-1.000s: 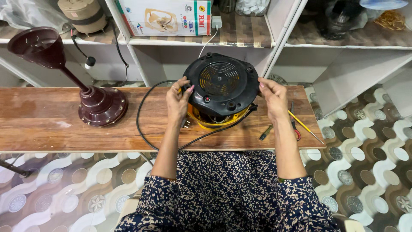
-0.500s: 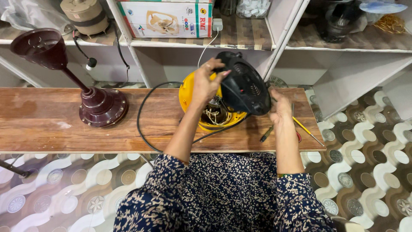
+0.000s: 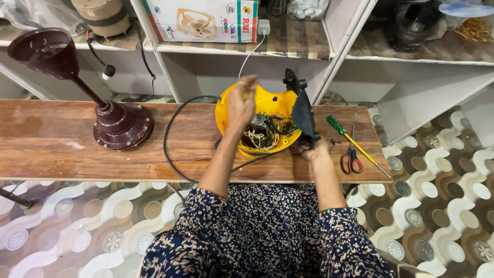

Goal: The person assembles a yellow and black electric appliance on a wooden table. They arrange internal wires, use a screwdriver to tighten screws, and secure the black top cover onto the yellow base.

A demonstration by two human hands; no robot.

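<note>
A yellow bowl-shaped appliance housing (image 3: 267, 105) sits on the wooden bench (image 3: 67, 154), with tangled wires and a coil (image 3: 262, 131) showing inside. Its black round cover (image 3: 302, 110) stands tilted up on edge at the housing's right side. My right hand (image 3: 311, 149) grips the cover's lower edge. My left hand (image 3: 241, 105) is raised over the housing's left half, fingers pinched near the rim; what it pinches is too small to tell. A black power cord (image 3: 172, 139) loops left from the housing.
A maroon stand with a funnel-like cup (image 3: 116, 123) stands on the bench at left. A green-handled screwdriver (image 3: 352, 141) and red-handled scissors (image 3: 351, 157) lie at right. Shelves behind hold a printed box (image 3: 206, 20), jars and bags. Patterned floor lies below.
The black cover lay flat on the housing, then was swung up and to the right until it stands on edge. My left hand moved from the cover's side to above the exposed interior.
</note>
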